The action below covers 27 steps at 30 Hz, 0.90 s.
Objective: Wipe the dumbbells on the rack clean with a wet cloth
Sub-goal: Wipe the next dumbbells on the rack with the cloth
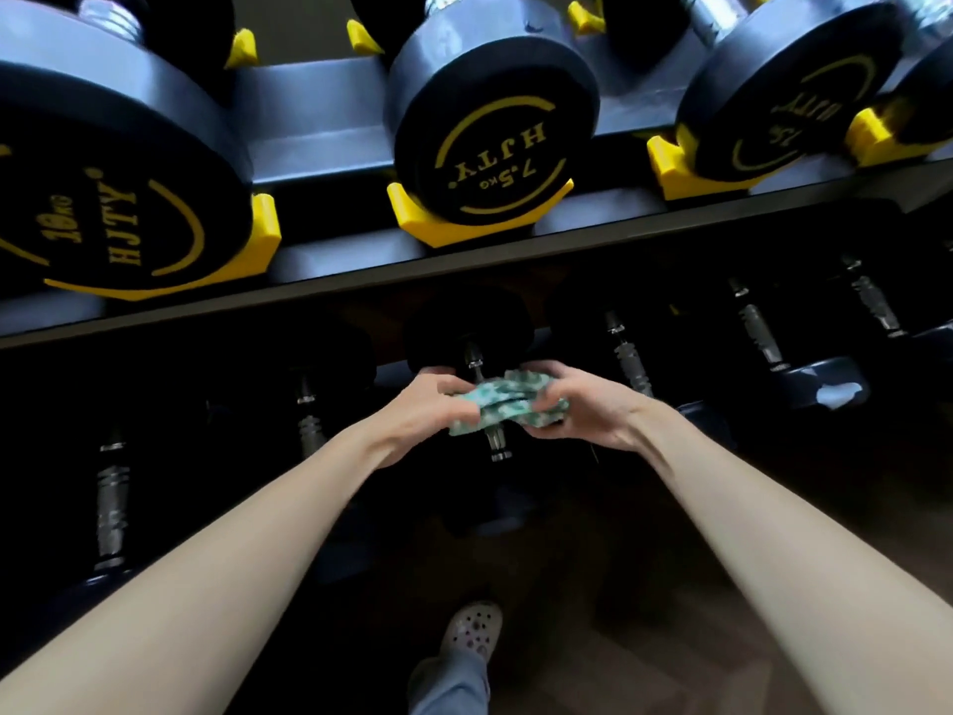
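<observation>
A green patterned cloth (508, 407) is bunched between my two hands, just above the steel handle of a black dumbbell (472, 322) on the dark lower shelf. My left hand (430, 410) grips the cloth's left end and my right hand (577, 405) grips its right end. The handle pokes out above and below the cloth. On the upper shelf (361, 270) sit a 10 kg dumbbell (103, 193), a 7.5 kg dumbbell (490, 136) and a third dumbbell (773, 110), each in yellow cradles.
More dumbbells lie on the lower shelf to the left (111, 508) and right (758, 332), mostly in shadow. The upper shelf's front edge overhangs just above my hands. My foot in a pale clog (472, 629) stands on the wooden floor below.
</observation>
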Available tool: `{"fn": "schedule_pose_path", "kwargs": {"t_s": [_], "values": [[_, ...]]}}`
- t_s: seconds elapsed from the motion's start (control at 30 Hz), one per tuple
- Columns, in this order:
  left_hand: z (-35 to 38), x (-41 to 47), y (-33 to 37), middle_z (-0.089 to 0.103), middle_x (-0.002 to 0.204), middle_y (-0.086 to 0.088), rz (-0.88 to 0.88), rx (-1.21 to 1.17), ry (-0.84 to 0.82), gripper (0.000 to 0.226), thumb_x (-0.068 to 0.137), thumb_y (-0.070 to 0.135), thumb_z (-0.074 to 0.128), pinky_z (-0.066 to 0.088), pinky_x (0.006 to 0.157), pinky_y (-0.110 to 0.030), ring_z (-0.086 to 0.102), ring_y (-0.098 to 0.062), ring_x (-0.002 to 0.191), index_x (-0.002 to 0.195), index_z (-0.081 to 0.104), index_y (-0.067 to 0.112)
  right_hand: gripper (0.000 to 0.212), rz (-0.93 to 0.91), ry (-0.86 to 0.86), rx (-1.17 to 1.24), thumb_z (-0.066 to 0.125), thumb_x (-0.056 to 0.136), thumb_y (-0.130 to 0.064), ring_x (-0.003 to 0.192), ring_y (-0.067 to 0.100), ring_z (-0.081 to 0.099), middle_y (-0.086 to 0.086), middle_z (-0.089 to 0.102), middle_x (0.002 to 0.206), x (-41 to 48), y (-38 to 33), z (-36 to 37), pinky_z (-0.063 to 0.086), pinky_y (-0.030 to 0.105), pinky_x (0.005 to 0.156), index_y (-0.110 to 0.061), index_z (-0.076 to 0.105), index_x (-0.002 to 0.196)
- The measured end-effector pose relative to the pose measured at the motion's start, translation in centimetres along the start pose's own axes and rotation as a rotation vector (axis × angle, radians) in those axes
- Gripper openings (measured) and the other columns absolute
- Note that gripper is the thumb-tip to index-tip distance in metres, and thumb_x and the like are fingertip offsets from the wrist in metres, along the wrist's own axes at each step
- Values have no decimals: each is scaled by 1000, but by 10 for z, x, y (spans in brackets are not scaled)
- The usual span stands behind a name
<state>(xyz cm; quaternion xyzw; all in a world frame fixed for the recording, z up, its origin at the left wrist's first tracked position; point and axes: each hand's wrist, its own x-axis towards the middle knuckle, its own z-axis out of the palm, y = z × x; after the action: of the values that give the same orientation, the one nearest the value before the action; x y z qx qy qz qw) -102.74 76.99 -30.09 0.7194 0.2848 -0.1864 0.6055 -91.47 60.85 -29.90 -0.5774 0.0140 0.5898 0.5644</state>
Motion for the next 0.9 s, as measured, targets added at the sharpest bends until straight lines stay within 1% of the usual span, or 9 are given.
{"fn": "schedule_pose_path", "kwargs": {"t_s": [0.07, 0.17, 0.23, 0.37, 0.47, 0.57, 0.7, 0.8, 0.9], "values": [[-1, 14, -6, 44, 116, -1, 2, 342, 22, 56, 70, 21, 76, 36, 78, -13, 49, -11, 102, 121, 56, 11, 68, 4, -16, -205, 51, 76, 19, 95, 21, 61, 10, 56, 112, 12, -9, -9, 56, 30, 70, -25, 43, 128], [4, 36, -11, 59, 108, -14, 187, 498, 187, 36, 75, 13, 73, 33, 70, -16, 58, -23, 103, 107, 63, 1, 42, -58, 59, -572, 58, 77, 16, 81, 15, 62, 8, 61, 94, 29, -18, -14, 55, 31, 77, -14, 55, 106], [8, 49, -13, 62, 104, -20, 204, 521, 294, 23, 81, 12, 67, 35, 72, -25, 59, -31, 100, 100, 66, -2, 25, -134, 169, -845, 66, 76, 3, 79, 20, 61, 13, 61, 88, 41, -18, -20, 53, 36, 75, -5, 62, 99], [17, 75, -18, 56, 113, -23, 203, 581, 442, 21, 86, 14, 61, 41, 86, -36, 52, -38, 107, 96, 68, -3, 36, -326, 490, -1319, 68, 79, -24, 110, 28, 57, 10, 62, 119, 66, -10, -31, 41, 31, 80, -12, 65, 114], [24, 86, -20, 58, 119, -21, 161, 545, 542, 27, 93, 8, 47, 45, 89, -38, 55, -36, 110, 116, 61, 5, 31, -445, 543, -1350, 64, 83, -23, 111, 31, 53, 12, 57, 121, 86, 2, -34, 40, 31, 83, -7, 66, 110], [31, 94, -35, 61, 110, -21, 125, 582, 581, 36, 95, 9, 38, 48, 77, -39, 59, -37, 99, 130, 43, 17, 29, -546, 575, -1336, 61, 84, -16, 107, 34, 54, 14, 57, 117, 103, 17, -35, 44, 36, 87, -8, 65, 112], [29, 102, -48, 61, 102, -23, 113, 637, 611, 25, 94, 8, 38, 42, 71, -37, 59, -39, 96, 114, 53, 11, 37, -535, 571, -1304, 55, 91, -18, 109, 33, 57, 14, 61, 120, 119, 30, -31, 44, 37, 84, -14, 52, 128], [25, 115, -50, 63, 104, -23, 56, 666, 647, 25, 95, 10, 40, 43, 75, -39, 59, -39, 101, 106, 62, 8, 28, -540, 601, -1218, 54, 91, -14, 104, 36, 59, 17, 65, 109, 131, 34, -29, 45, 40, 80, -11, 56, 119], [30, 128, -56, 66, 99, -23, 28, 478, 643, 25, 93, 6, 44, 45, 77, -38, 61, -36, 100, 95, 69, 5, 24, -465, 616, -1039, 57, 89, -12, 107, 34, 59, 18, 67, 109, 143, 37, -33, 43, 37, 86, -9, 66, 112]]}}
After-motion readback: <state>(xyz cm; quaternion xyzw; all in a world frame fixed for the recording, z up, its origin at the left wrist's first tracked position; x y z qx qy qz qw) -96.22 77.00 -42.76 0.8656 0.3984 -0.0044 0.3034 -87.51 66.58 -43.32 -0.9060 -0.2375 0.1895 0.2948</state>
